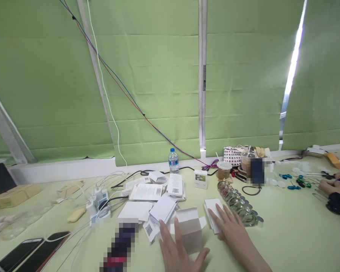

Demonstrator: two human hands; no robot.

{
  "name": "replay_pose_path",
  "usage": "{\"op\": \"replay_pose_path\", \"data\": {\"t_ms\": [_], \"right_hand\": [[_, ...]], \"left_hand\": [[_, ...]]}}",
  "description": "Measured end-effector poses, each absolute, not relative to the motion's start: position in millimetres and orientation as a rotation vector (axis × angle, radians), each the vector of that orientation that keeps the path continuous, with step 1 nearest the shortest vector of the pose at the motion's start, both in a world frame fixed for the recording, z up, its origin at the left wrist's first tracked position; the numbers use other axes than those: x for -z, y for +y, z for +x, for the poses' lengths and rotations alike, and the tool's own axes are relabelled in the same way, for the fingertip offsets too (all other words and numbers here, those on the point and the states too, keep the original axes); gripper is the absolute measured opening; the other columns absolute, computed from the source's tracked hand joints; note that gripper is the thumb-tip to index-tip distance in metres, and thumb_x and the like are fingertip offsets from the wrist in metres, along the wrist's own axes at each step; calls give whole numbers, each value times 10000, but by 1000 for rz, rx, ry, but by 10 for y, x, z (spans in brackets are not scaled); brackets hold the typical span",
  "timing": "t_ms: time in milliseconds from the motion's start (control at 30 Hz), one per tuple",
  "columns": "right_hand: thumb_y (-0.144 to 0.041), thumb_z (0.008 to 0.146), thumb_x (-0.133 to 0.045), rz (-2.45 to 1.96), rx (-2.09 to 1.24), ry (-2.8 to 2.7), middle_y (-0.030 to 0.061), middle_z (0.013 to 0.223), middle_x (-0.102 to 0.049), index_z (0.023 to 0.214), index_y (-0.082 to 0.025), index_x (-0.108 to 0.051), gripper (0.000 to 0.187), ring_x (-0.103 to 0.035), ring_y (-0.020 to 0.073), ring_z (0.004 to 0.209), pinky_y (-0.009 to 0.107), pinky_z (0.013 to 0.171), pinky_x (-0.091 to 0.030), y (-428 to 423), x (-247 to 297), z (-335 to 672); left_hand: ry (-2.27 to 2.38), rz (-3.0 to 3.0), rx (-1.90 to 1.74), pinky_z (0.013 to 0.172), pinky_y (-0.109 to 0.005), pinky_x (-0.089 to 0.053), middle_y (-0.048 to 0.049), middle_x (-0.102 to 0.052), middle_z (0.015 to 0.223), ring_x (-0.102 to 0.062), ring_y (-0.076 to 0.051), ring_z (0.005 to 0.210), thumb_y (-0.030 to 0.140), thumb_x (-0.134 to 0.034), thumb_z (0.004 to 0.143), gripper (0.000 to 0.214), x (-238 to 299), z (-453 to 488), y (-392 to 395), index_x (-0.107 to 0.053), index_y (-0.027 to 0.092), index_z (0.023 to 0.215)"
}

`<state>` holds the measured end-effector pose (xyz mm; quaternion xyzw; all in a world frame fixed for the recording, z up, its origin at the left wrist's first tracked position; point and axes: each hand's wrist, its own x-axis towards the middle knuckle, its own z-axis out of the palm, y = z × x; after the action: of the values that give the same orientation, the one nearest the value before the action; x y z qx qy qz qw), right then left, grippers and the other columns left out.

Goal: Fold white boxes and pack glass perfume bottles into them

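My left hand (177,251) is at the front edge of the table, its fingers spread against the near side of a small white box (188,226) with raised flaps. Whether it presses on the box is hard to tell. My right hand (234,230) lies with outstretched fingers on a flat white folded carton (212,211), just right of the box. Beyond my left hand is a loose pile of flattened white cartons (161,207), some with barcodes. A small closed white box with a picture (200,179) stands upright behind them.
A row of round clear items with metal discs (239,206) lies right of my right hand. A water bottle (173,160) and an iced drink cup (224,170) stand at the back. Left are cables, a power strip (100,206) and phones (19,253). Another person's hands (333,185) work far right.
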<state>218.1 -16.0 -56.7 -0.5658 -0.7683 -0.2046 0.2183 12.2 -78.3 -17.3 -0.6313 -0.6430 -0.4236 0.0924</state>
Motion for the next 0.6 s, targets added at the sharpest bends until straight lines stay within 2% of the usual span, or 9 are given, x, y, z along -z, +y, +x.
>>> {"op": "replay_pose_path", "data": {"t_ms": [133, 200, 300, 400, 467, 533, 600], "right_hand": [[38, 654, -603, -1514, 685, -2233, 72, 1214, -684, 1224, -351, -593, 690, -635, 357, 1093, 381, 737, -569, -117, 589, 2160], [64, 683, -561, -1488, 809, -2273, 76, 1194, -691, 1214, -338, -595, 667, -643, 352, 1081, 310, 640, -576, -120, 594, 2156], [102, 658, -530, -1436, 941, -2306, 66, 1235, -665, 1181, -340, -588, 687, -651, 346, 1063, 287, 606, -573, -157, 604, 2166], [81, 619, -549, -1379, 933, -2325, 71, 1212, -670, 1053, -307, -603, 585, -668, 333, 1019, 265, 571, -562, -250, 589, 2182], [46, 637, -539, -1376, 901, -2306, 85, 1176, -680, 987, -283, -584, 483, -683, 313, 984, 206, 465, -512, -351, 539, 2192], [4, 718, -483, -1355, 859, -2264, 102, 1155, -681, 948, -264, -560, 362, -716, 261, 870, 172, 372, -437, -484, 451, 2208], [-43, 835, -378, -1295, 780, -2217, 103, 1102, -689, 900, -244, -547, 271, -711, 174, 624, 168, 323, -385, -641, 337, 2231]], "left_hand": [[-1769, -1828, 1235, 1090, -670, -151, -218, 4, 1567, -32, -489, 1412, 431, -759, 618, 1134, 132, 86, -852, -55, 210, 1479], [-1705, -1821, 1234, 1093, -675, -151, -205, -21, 1564, -41, -494, 1410, 405, -759, 613, 1141, 106, 92, -879, -29, 239, 1474], [-1589, -1779, 1307, 1079, -679, -202, -184, -64, 1559, -116, -489, 1402, 334, -753, 623, 1096, 90, 128, -891, -63, 270, 1471], [-1416, -1676, 1461, 1060, -672, -271, -169, -247, 1511, -243, -451, 1382, 253, -709, 683, 859, 122, 182, -877, -275, 255, 1425], [-1304, -1635, 1544, 1065, -657, -289, -160, -356, 1449, -307, -418, 1366, 205, -668, 720, 664, 169, 222, -868, -418, 231, 1335], [-1208, -1644, 1596, 1077, -625, -309, -140, -453, 1362, -362, -379, 1347, 164, -626, 747, 486, 230, 259, -869, -519, 227, 1217], [-1112, -1696, 1633, 1065, -583, -364, -111, -542, 1242, -441, -339, 1299, 140, -586, 777, 349, 298, 292, -883, -574, 237, 1112]]}}
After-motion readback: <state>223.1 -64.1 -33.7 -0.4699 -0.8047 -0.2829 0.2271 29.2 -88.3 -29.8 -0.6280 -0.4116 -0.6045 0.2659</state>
